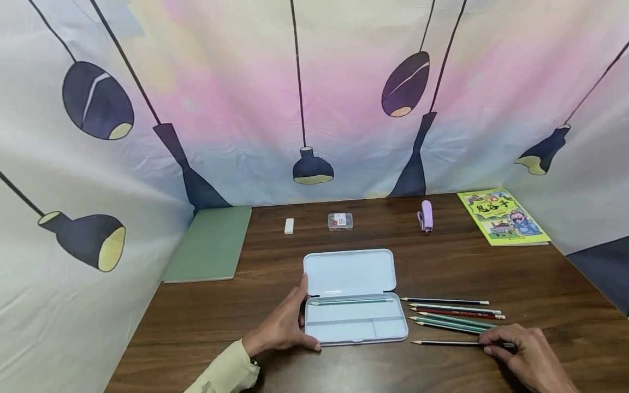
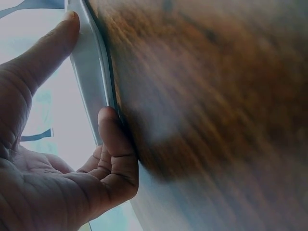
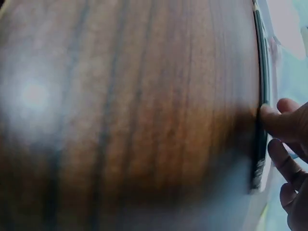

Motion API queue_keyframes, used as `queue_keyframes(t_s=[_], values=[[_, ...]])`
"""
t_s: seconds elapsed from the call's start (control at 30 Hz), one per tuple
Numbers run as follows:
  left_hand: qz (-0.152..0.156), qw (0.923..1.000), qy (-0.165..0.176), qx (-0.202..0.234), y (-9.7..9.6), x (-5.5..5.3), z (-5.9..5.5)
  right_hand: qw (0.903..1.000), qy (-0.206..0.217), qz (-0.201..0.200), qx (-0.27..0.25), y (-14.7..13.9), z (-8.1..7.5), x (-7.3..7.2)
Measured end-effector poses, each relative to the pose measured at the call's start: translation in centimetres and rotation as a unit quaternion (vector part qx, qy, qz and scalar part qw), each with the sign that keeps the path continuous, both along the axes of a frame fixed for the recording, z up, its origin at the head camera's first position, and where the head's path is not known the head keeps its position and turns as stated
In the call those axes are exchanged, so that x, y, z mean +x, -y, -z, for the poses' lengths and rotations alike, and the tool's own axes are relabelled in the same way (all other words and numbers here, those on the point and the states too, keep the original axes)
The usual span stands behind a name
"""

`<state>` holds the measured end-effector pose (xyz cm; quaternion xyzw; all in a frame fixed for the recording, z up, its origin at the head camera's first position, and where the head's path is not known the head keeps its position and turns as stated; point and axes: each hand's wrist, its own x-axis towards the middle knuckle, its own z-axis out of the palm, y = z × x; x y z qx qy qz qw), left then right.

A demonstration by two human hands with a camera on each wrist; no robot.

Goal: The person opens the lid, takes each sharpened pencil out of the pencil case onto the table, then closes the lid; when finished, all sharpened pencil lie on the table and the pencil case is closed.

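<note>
A white pencil case [image 1: 356,329] lies on the table with its lid [image 1: 349,273] folded back. One green pencil [image 1: 351,301] rests in its long rear compartment. My left hand [image 1: 282,322] holds the case by its left end, thumb at the front corner and fingers along the side; the left wrist view shows the thumb and curled fingers touching the case's side [image 2: 91,72]. To the right of the case, my right hand [image 1: 526,352] pinches a dark pencil [image 1: 444,343] near its back end. That pencil lies low along the tabletop, its tip toward the case.
Several pencils [image 1: 454,312] lie side by side right of the case. Farther back are a white eraser [image 1: 289,226], a small clear box [image 1: 340,221], a purple stapler [image 1: 426,216] and a yellow book [image 1: 506,217]. A green notebook [image 1: 211,244] lies at the left edge.
</note>
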<state>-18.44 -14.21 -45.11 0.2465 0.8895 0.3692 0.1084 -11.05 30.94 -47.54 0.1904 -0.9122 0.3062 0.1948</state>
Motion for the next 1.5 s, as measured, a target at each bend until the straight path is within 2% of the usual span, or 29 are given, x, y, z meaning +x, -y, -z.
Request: queue_keyframes(t_s=[0.1, 0.2, 0.27, 0.4, 0.53, 0.63, 0.77, 0.83, 0.87, 0.97, 1.07, 1.17, 1.3, 1.4, 1.5], values=[[0.0, 1.0, 0.001, 0.0, -0.2, -0.1, 0.0, 0.9992, -0.03, 0.014, 0.025, 1.1, -0.8, -0.7], [0.001, 1.0, 0.001, 0.0, -0.5, -0.2, 0.0, 0.997, -0.057, 0.006, 0.053, 3.2, -1.8, -2.2], [0.0, 1.0, -0.002, 0.002, -0.6, -0.4, 0.0, 0.9949, -0.071, -0.032, 0.064, 4.9, -2.2, -3.7], [-0.001, 1.0, 0.003, 0.002, -0.8, -0.2, 0.1, 0.9911, -0.065, -0.099, 0.061, 8.0, -2.7, -6.6], [0.002, 0.9999, 0.011, -0.002, -1.1, 0.1, 0.1, 0.9948, -0.008, -0.098, 0.029, 10.0, -3.7, -9.9], [0.001, 1.0, 0.007, -0.005, -1.3, 0.1, -0.6, 0.9949, 0.054, -0.085, 0.006, 11.0, -5.3, -12.3], [-0.016, 0.9998, -0.01, 0.004, -1.2, 0.2, -2.1, 0.9845, 0.147, -0.09, -0.032, 12.3, -8.2, -13.6], [-0.024, 0.9993, -0.025, 0.013, -1.2, 0.0, -3.1, 0.981, 0.159, -0.103, -0.044, 13.0, -10.0, -13.6], [-0.027, 0.9989, -0.033, 0.017, -1.2, -0.2, -3.7, 0.9809, 0.15, -0.114, -0.047, 13.4, -10.8, -13.5], [-0.038, 0.9969, -0.06, 0.034, -1.0, -0.9, -5.7, 0.9864, 0.09, -0.132, -0.039, 14.5, -13.5, -12.8], [-0.038, 0.9958, -0.076, 0.035, -0.7, -1.3, -7.4, 0.9907, 0.057, -0.122, -0.019, 15.1, -15.1, -11.1], [-0.029, 0.9967, -0.068, 0.031, -0.4, -1.1, -8.3, 0.9927, 0.067, -0.099, 0.018, 15.1, -14.9, -8.7], [-0.018, 0.9984, -0.049, 0.019, -0.2, -0.3, -8.2, 0.9902, 0.081, -0.101, 0.053, 15.0, -13.2, -6.1], [-0.012, 0.9978, -0.065, -0.003, -0.4, -0.5, -8.5, 0.9935, 0.033, -0.096, 0.052, 14.8, -13.1, -6.3], [-0.014, 0.9968, -0.079, 0.0, -0.4, 0.2, -8.0, 0.9952, -0.05, -0.066, 0.051, 14.9, -12.9, -7.2]])
